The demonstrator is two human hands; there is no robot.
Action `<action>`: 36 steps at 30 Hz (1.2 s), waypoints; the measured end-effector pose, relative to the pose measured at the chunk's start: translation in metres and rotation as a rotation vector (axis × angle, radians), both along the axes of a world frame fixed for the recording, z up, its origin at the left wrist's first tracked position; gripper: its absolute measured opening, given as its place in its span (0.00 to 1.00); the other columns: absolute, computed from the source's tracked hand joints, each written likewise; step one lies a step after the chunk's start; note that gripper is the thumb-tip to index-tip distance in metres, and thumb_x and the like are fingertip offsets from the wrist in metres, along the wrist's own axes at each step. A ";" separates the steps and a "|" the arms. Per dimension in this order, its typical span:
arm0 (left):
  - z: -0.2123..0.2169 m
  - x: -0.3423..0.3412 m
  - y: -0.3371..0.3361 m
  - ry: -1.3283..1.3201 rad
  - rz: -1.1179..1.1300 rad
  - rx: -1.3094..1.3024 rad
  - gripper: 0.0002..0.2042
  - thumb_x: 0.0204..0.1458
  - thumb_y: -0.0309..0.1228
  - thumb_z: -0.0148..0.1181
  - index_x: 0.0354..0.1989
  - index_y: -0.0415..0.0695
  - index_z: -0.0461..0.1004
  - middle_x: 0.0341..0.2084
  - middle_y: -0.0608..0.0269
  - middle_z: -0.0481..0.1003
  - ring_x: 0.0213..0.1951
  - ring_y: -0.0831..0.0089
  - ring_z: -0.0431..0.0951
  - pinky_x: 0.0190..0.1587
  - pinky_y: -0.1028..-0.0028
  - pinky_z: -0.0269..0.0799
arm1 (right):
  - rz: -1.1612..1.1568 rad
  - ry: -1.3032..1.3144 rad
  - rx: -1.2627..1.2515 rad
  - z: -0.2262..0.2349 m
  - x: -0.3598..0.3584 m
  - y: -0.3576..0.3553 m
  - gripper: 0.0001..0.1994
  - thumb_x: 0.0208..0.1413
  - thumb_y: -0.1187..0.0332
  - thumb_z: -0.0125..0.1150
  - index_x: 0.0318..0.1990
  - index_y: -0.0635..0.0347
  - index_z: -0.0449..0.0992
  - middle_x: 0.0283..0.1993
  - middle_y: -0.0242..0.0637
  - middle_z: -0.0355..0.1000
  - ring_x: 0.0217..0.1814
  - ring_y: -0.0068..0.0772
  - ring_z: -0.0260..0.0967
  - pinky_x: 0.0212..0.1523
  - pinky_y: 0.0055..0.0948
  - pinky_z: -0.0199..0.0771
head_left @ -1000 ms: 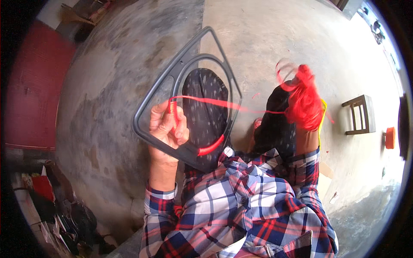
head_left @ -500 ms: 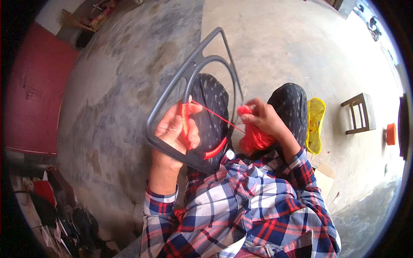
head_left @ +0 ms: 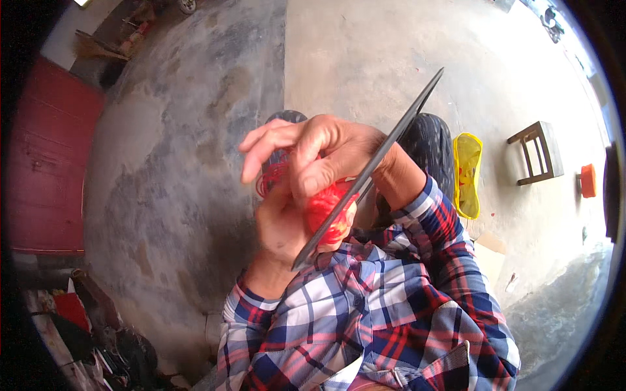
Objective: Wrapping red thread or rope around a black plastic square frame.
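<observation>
The dark frame [head_left: 399, 130] is turned nearly edge-on, slanting up to the right in front of my lap. My left hand [head_left: 282, 225] is closed at its lower part, fingers wrapped round a bunch of red cord [head_left: 330, 212] and the frame's side. My right hand [head_left: 336, 146] reaches across from the right, its wrist passing through or behind the frame. Its fingers are stretched apart, the thumb close to the red cord. Loose red strands [head_left: 270, 177] hang between the hands. The frame's openings and much of its wrapping are hidden at this angle.
Beyond my right knee [head_left: 427, 146] a yellow basket-like container [head_left: 467, 208] stands on the concrete floor. A small wooden stool [head_left: 553, 150] and an orange-red object [head_left: 588, 181] are farther right. Cardboard [head_left: 490, 260] lies near my right side; mixed clutter [head_left: 98, 326] sits at lower left.
The frame has turned from face-on to edge-on and tilted right. My right hand has crossed left, its fingers spreading; the red cord bunch is now at my left hand.
</observation>
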State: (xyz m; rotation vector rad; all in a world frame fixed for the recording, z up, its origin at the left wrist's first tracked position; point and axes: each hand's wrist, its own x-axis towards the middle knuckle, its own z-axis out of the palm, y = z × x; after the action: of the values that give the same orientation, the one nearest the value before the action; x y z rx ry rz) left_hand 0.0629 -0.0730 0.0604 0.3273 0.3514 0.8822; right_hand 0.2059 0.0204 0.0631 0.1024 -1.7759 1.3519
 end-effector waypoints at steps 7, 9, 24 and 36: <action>-0.020 -0.029 0.006 0.082 0.109 -0.030 0.20 0.53 0.34 0.53 0.53 0.36 0.66 0.43 0.50 0.74 0.39 0.64 0.78 0.25 0.74 0.73 | -0.539 -0.113 -0.677 -0.042 0.021 -0.030 0.23 0.51 0.71 0.63 0.57 0.62 0.69 0.49 0.32 0.70 0.51 0.26 0.67 0.53 0.26 0.67; -0.018 -0.030 0.012 0.293 0.256 0.056 0.21 0.49 0.30 0.60 0.50 0.34 0.66 0.34 0.52 0.73 0.27 0.68 0.74 0.20 0.78 0.67 | -0.423 -0.088 -0.722 -0.057 0.027 -0.045 0.29 0.48 0.75 0.66 0.59 0.62 0.66 0.50 0.31 0.69 0.52 0.24 0.66 0.52 0.25 0.68; -0.030 -0.051 0.025 0.073 0.175 0.194 0.37 0.42 0.38 0.59 0.64 0.39 0.58 0.47 0.56 0.73 0.34 0.71 0.74 0.28 0.78 0.65 | -0.467 0.783 -0.946 -0.033 0.075 -0.049 0.27 0.56 0.49 0.57 0.53 0.63 0.67 0.53 0.48 0.69 0.57 0.47 0.67 0.60 0.49 0.65; -0.054 -0.100 0.030 0.147 0.419 0.198 0.19 0.54 0.38 0.50 0.54 0.45 0.69 0.31 0.53 0.67 0.22 0.71 0.64 0.16 0.77 0.58 | -0.505 0.714 -1.004 -0.147 0.155 -0.063 0.16 0.63 0.52 0.48 0.42 0.55 0.70 0.25 0.28 0.66 0.25 0.23 0.64 0.27 0.24 0.65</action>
State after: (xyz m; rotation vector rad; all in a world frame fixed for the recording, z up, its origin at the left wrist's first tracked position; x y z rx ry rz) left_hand -0.0372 -0.0430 0.0065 0.5137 0.4795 1.3121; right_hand 0.3606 -0.0427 -0.0839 -0.3499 -0.3822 1.4199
